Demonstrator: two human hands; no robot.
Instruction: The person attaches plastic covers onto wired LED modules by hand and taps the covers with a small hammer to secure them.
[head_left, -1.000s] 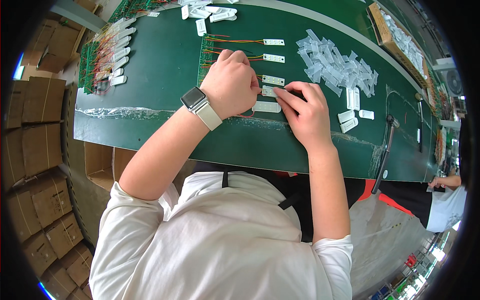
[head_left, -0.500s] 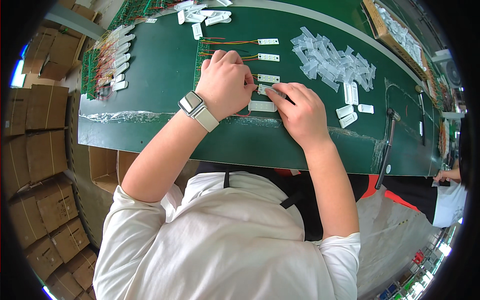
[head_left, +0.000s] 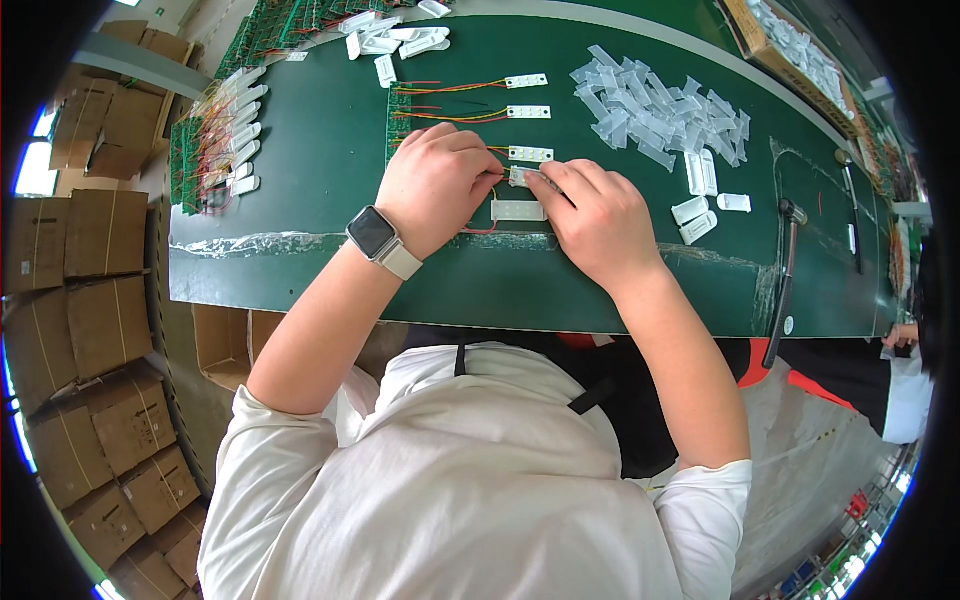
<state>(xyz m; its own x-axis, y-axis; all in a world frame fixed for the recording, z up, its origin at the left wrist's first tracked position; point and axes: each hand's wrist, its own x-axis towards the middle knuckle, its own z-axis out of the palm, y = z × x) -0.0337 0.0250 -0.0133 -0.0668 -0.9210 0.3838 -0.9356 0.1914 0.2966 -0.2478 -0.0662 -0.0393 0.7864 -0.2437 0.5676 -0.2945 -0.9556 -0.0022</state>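
Both hands have stayed together over the green bench (head_left: 300, 270). The left hand (head_left: 435, 190) and right hand (head_left: 600, 220), fingers narrowed, pinch a small white strip (head_left: 522, 177) between them; another white strip (head_left: 518, 211) lies just below their fingertips.

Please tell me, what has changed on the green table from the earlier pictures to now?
Little changed. The left hand and right hand stay together over a small white strip, fingers only shifting slightly. The strip below them, the wired strips and the clear pile stayed put.
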